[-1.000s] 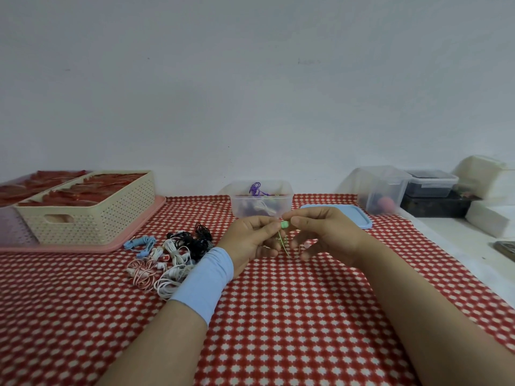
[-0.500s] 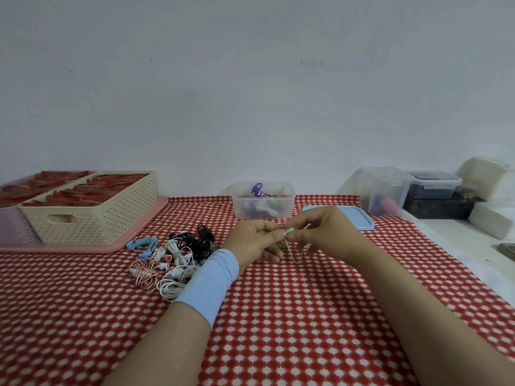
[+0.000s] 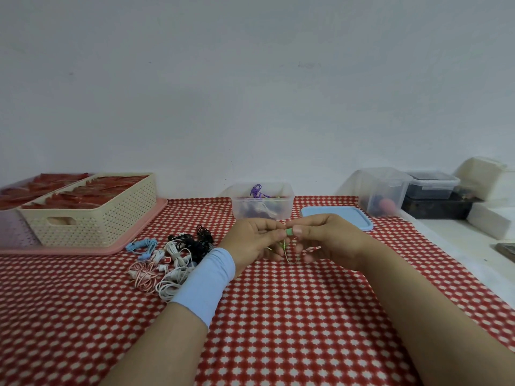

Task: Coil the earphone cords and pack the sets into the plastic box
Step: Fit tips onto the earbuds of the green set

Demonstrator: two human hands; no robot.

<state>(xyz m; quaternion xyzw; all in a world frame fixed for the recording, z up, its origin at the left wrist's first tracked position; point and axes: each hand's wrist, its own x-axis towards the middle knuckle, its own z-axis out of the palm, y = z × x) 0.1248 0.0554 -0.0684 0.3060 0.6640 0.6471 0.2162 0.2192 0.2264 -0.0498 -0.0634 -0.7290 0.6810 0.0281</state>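
Green cord (image 3: 284,247) lower now, in left hand (image 3: 252,240) and right hand (image 3: 331,240)

Soft, even indoor light; wide-angle view.
Light is falling flatly on the wall (image 3: 250,79), leaving faint shadows on the tablecloth (image 3: 278,316); the far plastic box (image 3: 262,203) and right-hand tubs (image 3: 383,190) are blurring, and edges are bowing.

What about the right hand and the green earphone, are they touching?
Touching. The head view shows the right hand pinching the green earphone between thumb and forefinger.
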